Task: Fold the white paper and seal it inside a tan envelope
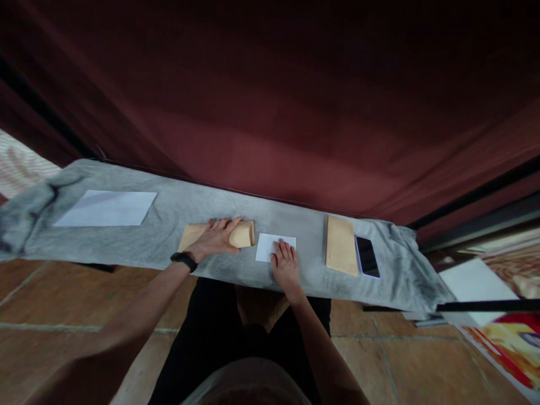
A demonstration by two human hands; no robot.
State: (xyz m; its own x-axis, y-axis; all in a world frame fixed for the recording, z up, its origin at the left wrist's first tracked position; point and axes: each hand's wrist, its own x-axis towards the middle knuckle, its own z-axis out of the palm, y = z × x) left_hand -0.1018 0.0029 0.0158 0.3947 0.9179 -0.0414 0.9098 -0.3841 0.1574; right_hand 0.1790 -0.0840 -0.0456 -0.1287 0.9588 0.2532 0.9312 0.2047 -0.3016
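Observation:
My left hand (217, 237), with a black band at the wrist, lies over a tan paper envelope (243, 234). Its thumb and fingers press on the envelope's opposite long edges, and the right-hand end bulges open. Part of the envelope is hidden under the palm. Just to the right, a small white sheet of paper (264, 246), perhaps folded, rests on the grey cloth. On its right half my right hand (286, 264) lies flat, fingers stretched out and pointing away from me.
A grey cloth (177, 197) covers the narrow table. At the left lies a larger white sheet (107, 208). Another tan envelope (341, 246) and a phone (368, 257) lie side by side at the right. A dark red curtain (270, 140) hangs behind the table.

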